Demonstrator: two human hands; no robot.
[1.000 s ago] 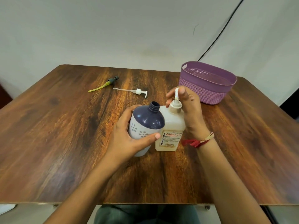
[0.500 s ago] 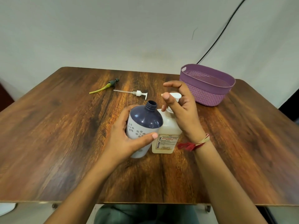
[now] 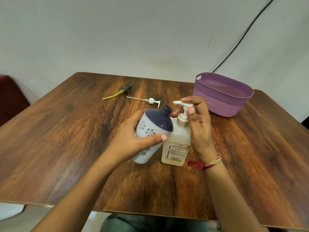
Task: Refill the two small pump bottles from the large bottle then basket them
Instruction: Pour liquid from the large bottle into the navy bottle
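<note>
Two bare hands are held over the middle of the wooden table point(image 3: 66, 148). A red thread band point(image 3: 199, 164) is worn on the right wrist, nearest the front edge. The left hand point(image 3: 132, 144) is wrapped round a white floral bottle point(image 3: 147, 129) with a navy shoulder, the thumb laid across its front and the fingers curled behind. This bottle is tilted, its uncapped neck leaned to the right; whether its base rests on the table cannot be told. Touching its shoulder on the right, a translucent Biochek CHG bottle point(image 3: 175, 148) is stood upright. Its white pump head point(image 3: 183, 104) is gripped by the right hand point(image 3: 200, 131): the index finger is hooked over the top and the thumb is set against the stem. The spout is pointed left, close to the open neck.

Toward the far edge, left of centre, a loose white pump point(image 3: 151, 100) is laid flat, and just beyond it a dark-headed pump with a yellow-green tube point(image 3: 124, 91). At the far right corner a purple basket point(image 3: 220, 104) is placed. A black cable point(image 3: 242, 34) is run down the wall behind it.
</note>
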